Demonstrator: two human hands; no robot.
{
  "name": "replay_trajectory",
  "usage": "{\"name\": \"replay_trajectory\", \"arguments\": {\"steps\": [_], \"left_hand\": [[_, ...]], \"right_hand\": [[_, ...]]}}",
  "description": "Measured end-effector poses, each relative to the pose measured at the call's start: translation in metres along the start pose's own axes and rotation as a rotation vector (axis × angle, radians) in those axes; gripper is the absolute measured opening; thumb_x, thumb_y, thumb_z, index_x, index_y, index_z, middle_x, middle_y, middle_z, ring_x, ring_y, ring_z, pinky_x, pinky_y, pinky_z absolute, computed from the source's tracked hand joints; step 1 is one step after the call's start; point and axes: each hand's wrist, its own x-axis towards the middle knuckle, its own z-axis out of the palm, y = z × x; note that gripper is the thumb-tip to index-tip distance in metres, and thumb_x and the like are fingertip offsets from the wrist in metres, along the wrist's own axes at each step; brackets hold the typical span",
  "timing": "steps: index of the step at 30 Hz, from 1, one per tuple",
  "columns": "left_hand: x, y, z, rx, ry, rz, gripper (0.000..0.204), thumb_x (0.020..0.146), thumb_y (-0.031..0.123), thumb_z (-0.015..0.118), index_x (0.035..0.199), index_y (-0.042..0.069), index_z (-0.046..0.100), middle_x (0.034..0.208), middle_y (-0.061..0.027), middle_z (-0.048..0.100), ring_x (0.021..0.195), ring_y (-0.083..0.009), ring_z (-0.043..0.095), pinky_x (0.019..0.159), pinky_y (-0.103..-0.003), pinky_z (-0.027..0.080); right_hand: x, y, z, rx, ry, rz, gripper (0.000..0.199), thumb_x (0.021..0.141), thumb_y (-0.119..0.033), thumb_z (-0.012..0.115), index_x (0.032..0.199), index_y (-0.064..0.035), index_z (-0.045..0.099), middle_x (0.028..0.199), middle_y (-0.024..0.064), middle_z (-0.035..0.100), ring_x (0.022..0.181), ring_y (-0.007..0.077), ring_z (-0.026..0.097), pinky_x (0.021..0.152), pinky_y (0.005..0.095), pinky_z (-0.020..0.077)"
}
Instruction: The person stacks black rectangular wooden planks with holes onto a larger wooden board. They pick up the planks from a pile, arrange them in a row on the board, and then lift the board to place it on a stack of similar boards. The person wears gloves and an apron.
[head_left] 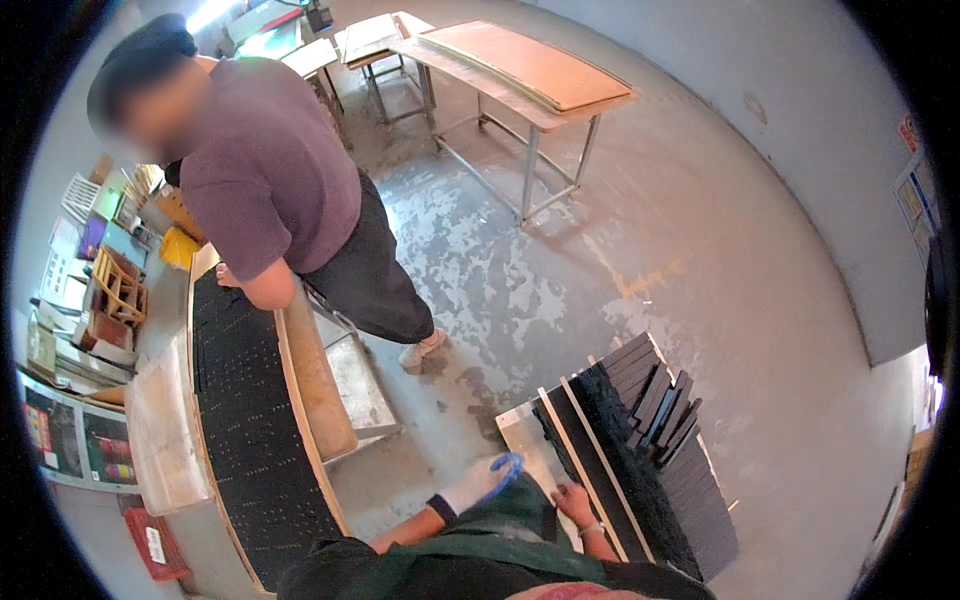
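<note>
My left hand [482, 481], in a white glove with blue fingertips, lies flat on a grey board [518, 425] low in front of me. My bare right hand [575, 499], a band on its wrist, rests with curled fingers beside a pale thin strip [588, 449] at the near edge of a stack of black slabs [640, 470]. I cannot tell whether it grips anything. More black slabs [662, 400] stand tilted on top of the stack. My green apron [505, 535] hides the lower part of both arms.
A person in a purple shirt [270, 170] leans on a long workbench [305, 385] covered by a black perforated sheet [245, 410] at the left. Metal-legged tables with tan boards [530, 65] stand at the back. The concrete floor [600, 250] lies between.
</note>
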Motion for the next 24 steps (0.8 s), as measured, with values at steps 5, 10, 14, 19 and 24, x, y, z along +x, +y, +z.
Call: {"name": "replay_trajectory", "arguments": {"steps": [5, 10, 14, 19, 24], "left_hand": [[0.047, 0.043, -0.071, 0.274, 0.347, 0.395, 0.04, 0.104, 0.028, 0.048, 0.133, 0.001, 0.054, 0.122, -0.0156, 0.064, 0.113, -0.0229, 0.061, 0.099, -0.033, 0.047], [0.112, 0.087, -0.157, 0.064, 0.32, 0.391, 0.038, 0.104, 0.024, 0.046, 0.136, 0.003, 0.051, 0.127, -0.0162, 0.061, 0.113, -0.0251, 0.061, 0.1, -0.033, 0.046], [0.164, 0.127, -0.22, -0.119, 0.37, 0.355, 0.039, 0.103, 0.022, 0.05, 0.136, 0.002, 0.05, 0.125, -0.0135, 0.061, 0.11, -0.0235, 0.061, 0.097, -0.033, 0.047], [0.303, 0.298, -0.287, 0.053, 0.261, 0.407, 0.041, 0.101, 0.028, 0.054, 0.131, 0.0, 0.057, 0.125, -0.015, 0.062, 0.115, -0.0247, 0.058, 0.103, -0.034, 0.043], [0.405, 0.433, -0.335, -0.085, 0.256, 0.556, 0.032, 0.1, 0.027, 0.055, 0.116, 0.001, 0.065, 0.102, -0.0104, 0.067, 0.106, -0.0252, 0.06, 0.095, -0.037, 0.047]], "right_hand": [[0.112, -0.1, -0.063, 0.303, -0.058, -0.04, 0.029, 0.084, -0.021, 0.069, 0.101, 0.0017, 0.066, 0.081, 0.0151, 0.068, 0.077, 0.0255, 0.068, 0.068, 0.0367, 0.0531], [0.243, -0.187, -0.12, 0.13, 0.033, -0.272, 0.029, 0.089, -0.02, 0.067, 0.107, 0.0015, 0.065, 0.087, 0.0114, 0.069, 0.081, 0.0197, 0.066, 0.072, 0.0342, 0.0523], [0.345, -0.225, -0.164, 0.274, -0.042, -0.191, 0.032, 0.087, -0.022, 0.069, 0.109, 0.001, 0.066, 0.09, 0.0122, 0.069, 0.083, 0.0195, 0.066, 0.076, 0.0327, 0.0532], [0.505, -0.227, -0.23, 0.443, 0.027, -0.255, 0.032, 0.088, -0.024, 0.064, 0.108, 0.0009, 0.067, 0.081, 0.0126, 0.069, 0.071, 0.0206, 0.068, 0.068, 0.0347, 0.0542], [0.575, -0.191, -0.304, 0.582, 0.304, 0.084, 0.027, 0.09, -0.018, 0.063, 0.105, 0.0047, 0.065, 0.081, 0.0114, 0.069, 0.065, 0.0184, 0.069, 0.059, 0.0328, 0.0543]]}}
